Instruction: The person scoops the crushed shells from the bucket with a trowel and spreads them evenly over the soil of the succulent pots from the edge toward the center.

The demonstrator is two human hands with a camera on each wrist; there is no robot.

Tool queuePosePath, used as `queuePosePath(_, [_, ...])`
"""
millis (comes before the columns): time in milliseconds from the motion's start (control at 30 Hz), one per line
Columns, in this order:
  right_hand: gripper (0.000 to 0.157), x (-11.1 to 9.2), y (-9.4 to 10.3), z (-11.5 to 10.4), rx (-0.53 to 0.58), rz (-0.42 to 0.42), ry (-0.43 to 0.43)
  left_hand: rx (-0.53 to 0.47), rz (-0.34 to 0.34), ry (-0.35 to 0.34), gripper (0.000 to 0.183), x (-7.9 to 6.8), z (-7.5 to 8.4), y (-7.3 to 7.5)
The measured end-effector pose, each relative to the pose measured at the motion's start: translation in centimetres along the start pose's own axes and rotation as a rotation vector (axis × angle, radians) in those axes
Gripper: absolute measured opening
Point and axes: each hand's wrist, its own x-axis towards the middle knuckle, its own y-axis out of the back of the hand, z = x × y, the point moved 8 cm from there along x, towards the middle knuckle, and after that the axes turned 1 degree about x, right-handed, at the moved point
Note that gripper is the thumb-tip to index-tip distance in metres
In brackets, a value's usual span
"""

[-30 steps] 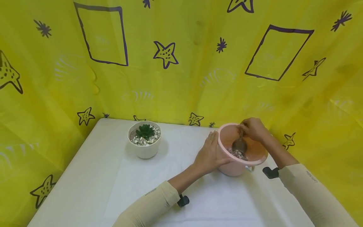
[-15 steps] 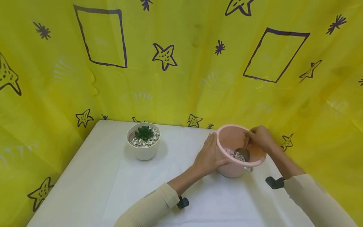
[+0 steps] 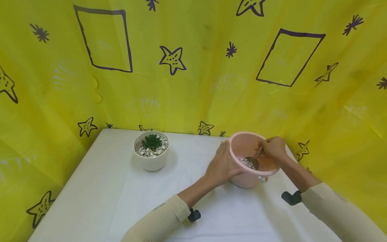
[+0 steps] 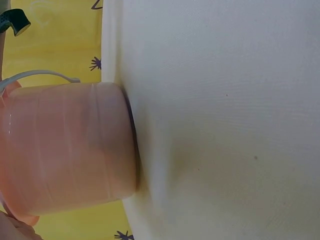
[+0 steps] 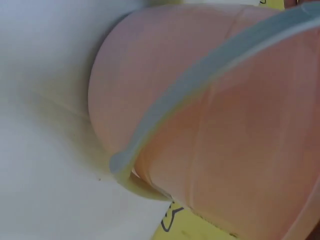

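– Spoon (image 3: 252, 163) moved down since a second ago, now at the pebbles (image 3: 247, 164) in the pink bucket (image 3: 243, 179). Hands?
– Right hand (image 3: 273, 148) pinches the spoon handle. Left hand (image 3: 218, 168) lies flat against the bucket's side, fingers straight.
– Bucket location?
– Near the far right corner of the surface (image 3: 187, 161), pale bail (image 5: 185, 92) across its outside. White pot (image 3: 154, 164) with green succulent (image 3: 152, 142) stands by the far edge, toward the left corner.
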Motion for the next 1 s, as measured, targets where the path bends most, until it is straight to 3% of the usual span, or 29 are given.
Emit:
queuePosePath(200, [0.037, 0.0, -1.0, 0.8, 0.096, -0.040, -0.127, 0.005, -0.004, 0.011, 0.121, 0.0, -0.1, 0.0])
queuePosePath(533, [0.037, 0.1, -2.2, 1.5, 0.246, -0.054, -0.210, 0.011, -0.014, 0.039, 0.121, 0.0, -0.4, 0.1])
queuePosePath(767, [0.030, -0.2, -3.7, 2.9, 0.431, -0.027, -0.390, 0.001, -0.003, 0.041, 0.121, -0.1, -0.4, 0.2])
queuePosePath(1000, [0.041, -0.2, -3.2, 3.1, 0.348, -0.027, -0.313, -0.001, -0.015, 0.034, 0.121, -0.1, 0.0, 0.0])
